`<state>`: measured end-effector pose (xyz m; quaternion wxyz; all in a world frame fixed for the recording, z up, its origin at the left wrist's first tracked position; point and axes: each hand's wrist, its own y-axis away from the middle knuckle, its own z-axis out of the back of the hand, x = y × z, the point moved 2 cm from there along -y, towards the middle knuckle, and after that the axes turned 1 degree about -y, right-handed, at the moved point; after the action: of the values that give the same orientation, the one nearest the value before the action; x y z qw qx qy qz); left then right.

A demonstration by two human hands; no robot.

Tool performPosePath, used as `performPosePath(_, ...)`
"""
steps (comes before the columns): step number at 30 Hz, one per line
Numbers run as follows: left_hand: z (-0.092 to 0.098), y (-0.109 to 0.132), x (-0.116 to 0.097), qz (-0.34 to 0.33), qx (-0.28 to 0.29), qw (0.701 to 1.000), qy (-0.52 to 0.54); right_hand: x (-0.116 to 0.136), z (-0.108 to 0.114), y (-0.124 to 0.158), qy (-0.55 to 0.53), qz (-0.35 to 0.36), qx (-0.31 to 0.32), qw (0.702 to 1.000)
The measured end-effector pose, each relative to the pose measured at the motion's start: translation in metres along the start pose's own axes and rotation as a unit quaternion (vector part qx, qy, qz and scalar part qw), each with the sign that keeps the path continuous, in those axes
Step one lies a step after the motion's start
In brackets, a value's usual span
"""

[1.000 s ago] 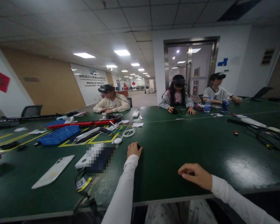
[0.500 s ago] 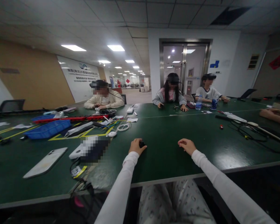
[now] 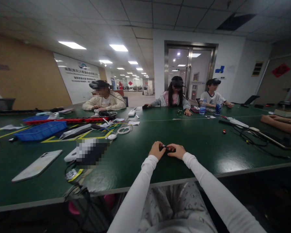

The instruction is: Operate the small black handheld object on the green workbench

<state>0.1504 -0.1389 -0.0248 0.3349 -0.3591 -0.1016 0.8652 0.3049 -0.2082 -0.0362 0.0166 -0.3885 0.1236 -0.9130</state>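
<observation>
My left hand (image 3: 156, 150) is closed around a small black object (image 3: 165, 148) just above the green table (image 3: 135, 161) or resting on it; I cannot tell which. From the other side my right hand (image 3: 177, 151) has its fingertips pinched on the same object, so both hands meet in front of me. Fingers cover most of the object, and its kind cannot be made out. A lighter, shiny bit shows on its top.
To the left lie a white smartphone (image 3: 37, 165), a blue plastic bin (image 3: 41, 131) and a coiled white cable (image 3: 123, 130). At right are black cables (image 3: 251, 134) and a small red item (image 3: 224, 131). Bottles (image 3: 202, 107) stand farther back, near seated people.
My right hand has moved left and taken hold of the black object. My left hand, with the object in it, has shifted right towards it. The view has turned slightly right.
</observation>
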Motion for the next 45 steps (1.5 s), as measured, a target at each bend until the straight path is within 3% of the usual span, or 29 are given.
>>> performPosePath(11,0.003,-0.004,0.007,-0.003,-0.008,1.0,-0.016,0.006,-0.009,-0.007,-0.038,0.017,-0.001,0.999)
performPosePath(18,0.004,-0.006,0.005,-0.04,0.012,0.999,0.009,0.013,-0.008,-0.012,0.019,0.007,0.03,0.999)
performPosePath(22,0.005,-0.006,0.005,-0.017,0.018,1.0,0.016,0.016,-0.006,-0.013,0.018,0.003,0.044,0.999)
performPosePath(24,0.008,-0.007,0.006,0.011,-0.005,0.999,0.04,0.016,-0.006,-0.013,0.017,0.001,0.043,0.999)
performPosePath(29,0.022,-0.009,0.011,0.083,-0.153,0.975,0.136,0.015,-0.007,-0.011,0.02,0.0,0.033,0.999)
performPosePath(31,0.025,-0.008,0.011,0.089,-0.176,0.965,0.173,0.014,-0.008,-0.011,0.017,0.001,0.031,0.999)
performPosePath(34,0.018,-0.005,0.002,0.054,-0.09,0.975,0.195,0.014,-0.009,-0.011,0.012,0.001,0.031,0.999)
performPosePath(36,0.011,-0.001,-0.005,0.025,-0.004,0.986,0.167,0.013,-0.011,-0.011,0.008,-0.002,0.027,1.0)
performPosePath(38,0.007,0.001,-0.008,0.012,0.038,0.992,0.118,0.012,-0.012,-0.012,-0.007,-0.002,0.024,1.0)
performPosePath(41,0.016,-0.001,0.003,0.019,0.03,0.999,0.037,0.006,-0.012,-0.013,-0.069,0.006,0.019,0.997)
performPosePath(45,0.05,-0.006,0.043,0.097,-0.017,0.993,-0.071,-0.014,-0.002,-0.011,-0.156,0.009,-0.017,0.988)
